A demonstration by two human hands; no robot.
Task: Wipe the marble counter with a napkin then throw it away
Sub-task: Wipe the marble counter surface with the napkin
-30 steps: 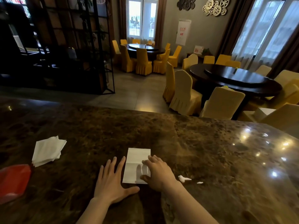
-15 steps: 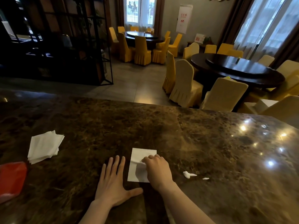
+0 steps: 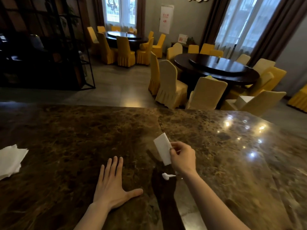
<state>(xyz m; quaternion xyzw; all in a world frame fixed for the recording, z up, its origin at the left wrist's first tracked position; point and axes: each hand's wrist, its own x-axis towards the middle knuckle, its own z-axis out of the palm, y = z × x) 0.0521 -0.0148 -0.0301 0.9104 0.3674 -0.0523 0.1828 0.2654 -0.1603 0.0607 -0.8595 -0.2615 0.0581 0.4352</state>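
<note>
A brown marble counter [image 3: 69, 133] fills the lower half of the view. My right hand [image 3: 182, 157] pinches a folded white napkin [image 3: 162, 147] and holds it lifted off the counter, tilted on edge. My left hand [image 3: 113, 185] lies flat on the marble, palm down, fingers spread, to the left of the napkin. A small white crumpled scrap [image 3: 167, 176] lies on the counter just below my right wrist.
A stack of white napkins [image 3: 10, 159] lies at the counter's left edge. Beyond the counter are round dark tables [image 3: 216, 67] with yellow-covered chairs [image 3: 169, 83], and a black metal shelf [image 3: 49, 47] at the left.
My right hand has picked the napkin up from the counter, where it lay flat, and raised it to the right. The left hand stays flat. The camera has tilted down and shifted right.
</note>
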